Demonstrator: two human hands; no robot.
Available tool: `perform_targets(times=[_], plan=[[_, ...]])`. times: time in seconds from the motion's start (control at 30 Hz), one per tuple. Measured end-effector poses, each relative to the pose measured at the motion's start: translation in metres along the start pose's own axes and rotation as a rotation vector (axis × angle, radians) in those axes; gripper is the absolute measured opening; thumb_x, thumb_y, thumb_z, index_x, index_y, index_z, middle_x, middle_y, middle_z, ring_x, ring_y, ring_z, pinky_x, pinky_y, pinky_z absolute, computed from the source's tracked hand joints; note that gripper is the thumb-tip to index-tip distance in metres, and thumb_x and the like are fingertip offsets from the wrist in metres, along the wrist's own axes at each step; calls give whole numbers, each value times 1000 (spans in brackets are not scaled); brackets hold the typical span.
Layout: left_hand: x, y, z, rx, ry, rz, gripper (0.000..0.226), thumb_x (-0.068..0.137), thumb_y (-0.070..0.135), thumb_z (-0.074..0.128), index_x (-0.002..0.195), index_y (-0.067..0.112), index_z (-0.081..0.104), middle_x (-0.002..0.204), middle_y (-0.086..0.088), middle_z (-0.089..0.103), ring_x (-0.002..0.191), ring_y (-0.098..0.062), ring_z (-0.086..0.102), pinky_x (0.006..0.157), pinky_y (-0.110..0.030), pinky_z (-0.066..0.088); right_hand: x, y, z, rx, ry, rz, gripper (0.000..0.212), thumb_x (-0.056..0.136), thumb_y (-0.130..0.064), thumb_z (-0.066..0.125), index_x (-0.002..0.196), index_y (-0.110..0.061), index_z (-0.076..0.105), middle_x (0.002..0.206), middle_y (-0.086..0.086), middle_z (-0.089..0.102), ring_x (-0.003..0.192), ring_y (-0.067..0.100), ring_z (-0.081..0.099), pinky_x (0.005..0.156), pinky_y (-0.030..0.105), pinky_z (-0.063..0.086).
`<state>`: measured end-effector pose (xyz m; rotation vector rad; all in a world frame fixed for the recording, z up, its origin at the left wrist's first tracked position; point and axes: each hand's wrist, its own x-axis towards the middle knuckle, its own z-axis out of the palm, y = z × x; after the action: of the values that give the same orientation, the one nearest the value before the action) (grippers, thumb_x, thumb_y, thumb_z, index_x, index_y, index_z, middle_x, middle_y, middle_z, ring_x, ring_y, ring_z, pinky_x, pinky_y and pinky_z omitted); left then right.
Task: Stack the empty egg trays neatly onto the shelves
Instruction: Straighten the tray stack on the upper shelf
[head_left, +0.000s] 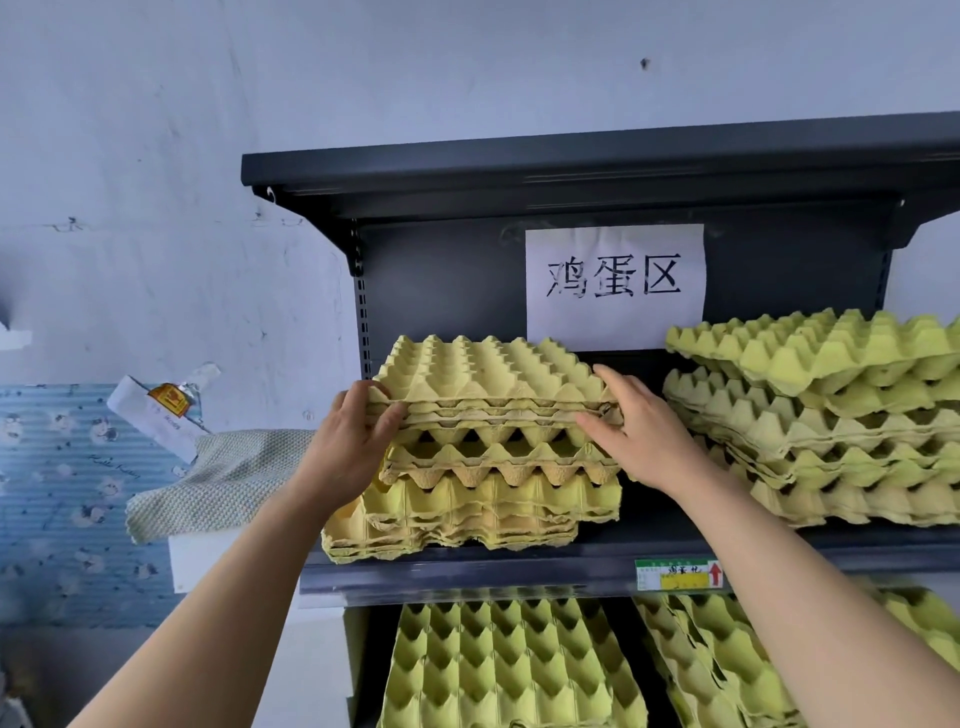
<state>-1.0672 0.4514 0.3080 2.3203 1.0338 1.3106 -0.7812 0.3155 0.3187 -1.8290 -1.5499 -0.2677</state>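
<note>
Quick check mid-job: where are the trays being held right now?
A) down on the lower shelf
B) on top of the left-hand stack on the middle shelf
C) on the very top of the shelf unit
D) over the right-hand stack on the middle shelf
B: the held trays are on top of the left stack on the middle shelf, under the paper sign and apart from the right stack.

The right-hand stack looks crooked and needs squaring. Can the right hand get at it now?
Probably yes: the right hand, gripping the top trays, sits beside the right stack, only shelf between. It must let go first.
</note>
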Motion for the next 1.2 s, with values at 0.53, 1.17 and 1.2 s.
perform_targets(times=[0.53, 1.17, 1.2], plan=[[-3, 50, 9, -116, 181, -20, 34, 81, 37, 76, 100, 25, 50, 80, 16, 60, 66, 2, 56, 53, -16, 38, 3, 23, -31, 405, 133, 71, 64, 85, -38, 68, 143, -31, 40, 137, -12, 42, 123, 5, 35, 100, 28, 31], [-21, 13, 34, -6, 55, -88, 56, 72, 40, 84, 105, 24, 42, 92, 4, 64, 81, -19, 61, 64, -31, 42, -13, 49, 24, 544, 26, 106, 60, 83, -47, 67, 136, -46, 38, 140, -14, 47, 128, 12, 44, 106, 41, 40], [-21, 13, 33, -26, 72, -95, 57, 71, 38, 85, 105, 24, 43, 90, 4, 65, 80, -20, 61, 65, -31, 44, -11, 46, 23, 551, 52, 96, 61, 83, -47, 67, 137, -45, 40, 139, -14, 48, 128, 11, 44, 107, 40, 40]])
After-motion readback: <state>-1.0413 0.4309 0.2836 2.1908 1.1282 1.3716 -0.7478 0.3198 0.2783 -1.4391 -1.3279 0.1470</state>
